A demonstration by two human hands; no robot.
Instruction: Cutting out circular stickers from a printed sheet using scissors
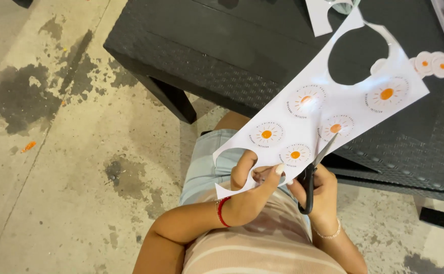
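While gripping the near end of a white printed sheet (pixel 328 104), left hand (pixel 250 195) closed on the paper, thumb up through a round cut-out hole, fingers curled over the edge just beside it. Right hand (pixel 323 195) wrapped through the black handles of a pair of scissors (pixel 314 175), fingers closed around the loops, blades parted only slightly and biting into the sheet's lower edge near one printed circle. Held tilted from lower centre of the frame up toward the upper right, above the lap and the edge of a black woven table (pixel 222 56). Printed on the sheet: several round labels with orange centres (pixel 266 134); also a large rounded hole near its far end. Red bracelet (pixel 221 211) on the left wrist, thin beaded one on the right. Upper right on the table, a few cut-out round labels (pixel 432 63) lying together, touching one another. Top centre, another white paper scrap (pixel 321 15). Left half of the frame, stained concrete floor (pixel 54 152) with a small orange scrap (pixel 28 146).
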